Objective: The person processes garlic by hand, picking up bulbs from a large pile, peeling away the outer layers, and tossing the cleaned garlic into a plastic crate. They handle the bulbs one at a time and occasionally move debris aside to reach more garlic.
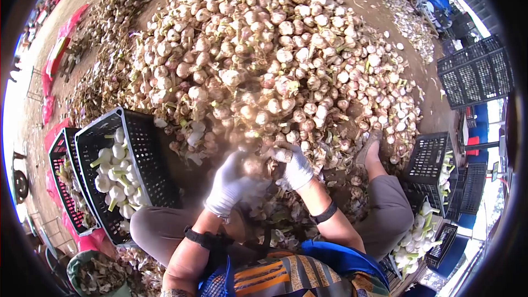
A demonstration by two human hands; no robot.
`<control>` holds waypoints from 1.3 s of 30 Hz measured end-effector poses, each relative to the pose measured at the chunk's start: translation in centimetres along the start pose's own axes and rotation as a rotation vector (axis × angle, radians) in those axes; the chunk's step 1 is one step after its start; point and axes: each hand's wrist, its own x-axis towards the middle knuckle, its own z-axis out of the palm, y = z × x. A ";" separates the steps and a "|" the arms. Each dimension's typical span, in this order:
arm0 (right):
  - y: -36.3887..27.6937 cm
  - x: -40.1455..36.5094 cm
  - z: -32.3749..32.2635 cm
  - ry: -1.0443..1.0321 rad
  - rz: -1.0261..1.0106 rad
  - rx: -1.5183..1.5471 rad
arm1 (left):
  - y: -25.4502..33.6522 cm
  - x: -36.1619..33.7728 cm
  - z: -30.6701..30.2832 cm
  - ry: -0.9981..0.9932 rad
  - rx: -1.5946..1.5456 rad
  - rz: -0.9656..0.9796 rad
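Both my hands wear white gloves and meet in front of my knees, above the near edge of a big heap of garlic bulbs (247, 49). My left hand (224, 186) is closed round a brownish garlic bulb (255, 166), partly smeared by a blur on the picture. From the other side my right hand (296, 167), fingers curled and the glove's fingertips dirty, grips the same bulb near its loose brown skin. Peeled skins (280, 209) lie on the ground below my hands.
At my left, a black crate (125, 132) holds clean white garlic, beside another crate (59, 157). A green sack (74, 267) of skins stands lower left. White garlic bulbs (419, 239) and a crate (428, 157) are at right. A person in blue (437, 0) sits far right.
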 end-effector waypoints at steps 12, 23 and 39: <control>-1.0 -3.8 4.4 0.185 -0.016 0.349 | -0.1 -1.1 1.4 0.080 0.905 0.659; -2.5 -4.8 4.3 0.032 -0.274 0.055 | 0.0 -1.2 0.3 -0.046 -0.545 -0.031; -1.8 -5.1 3.8 -0.024 -0.017 0.254 | -0.2 -1.3 0.2 0.035 -0.164 0.111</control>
